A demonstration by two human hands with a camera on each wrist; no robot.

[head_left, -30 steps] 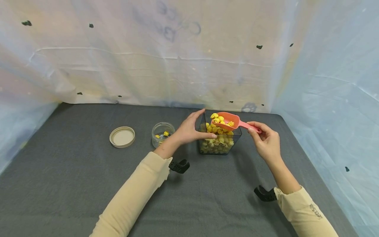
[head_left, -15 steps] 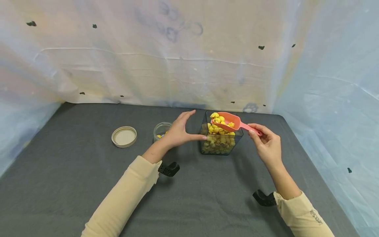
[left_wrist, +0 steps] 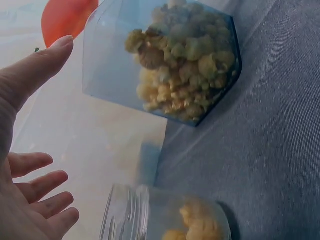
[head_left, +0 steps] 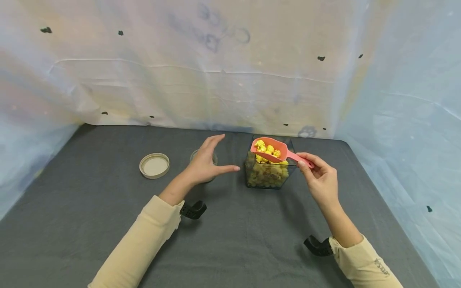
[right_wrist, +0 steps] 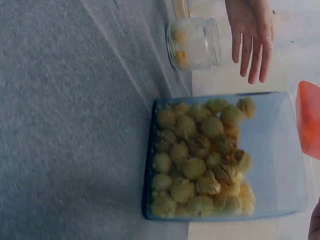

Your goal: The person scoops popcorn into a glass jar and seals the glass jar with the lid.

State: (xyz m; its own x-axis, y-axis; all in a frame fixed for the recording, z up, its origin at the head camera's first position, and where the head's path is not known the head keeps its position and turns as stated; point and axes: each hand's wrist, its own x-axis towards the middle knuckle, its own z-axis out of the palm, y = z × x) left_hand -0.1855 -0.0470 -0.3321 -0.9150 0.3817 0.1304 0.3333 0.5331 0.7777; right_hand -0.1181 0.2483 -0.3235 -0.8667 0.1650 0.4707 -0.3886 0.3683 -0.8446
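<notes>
My right hand [head_left: 321, 180] pinches the handle of a coral-pink scoop [head_left: 282, 153] loaded with yellow popcorn [head_left: 266, 149]. The scoop is raised over a clear, dark-tinted square container [head_left: 270, 178], which is partly filled with popcorn. Fingers and thumb spread apart, my left hand [head_left: 202, 165] hovers in the air and holds nothing. It hides most of a small glass jar [head_left: 215, 157] in the head view. In the left wrist view the jar [left_wrist: 165, 217] shows a few popcorn pieces inside, and the container [left_wrist: 165, 60] stands apart from the hand.
A round cream lid [head_left: 154, 166] lies with its inside up, left of the jar, on the dark grey cloth-covered table [head_left: 230, 240]. Behind the table hangs a pale sheet [head_left: 201, 96], with a light blue one on the right side.
My left hand has left the container's side and moved left to over the jar. The loaded scoop has shifted slightly left and stays above the container.
</notes>
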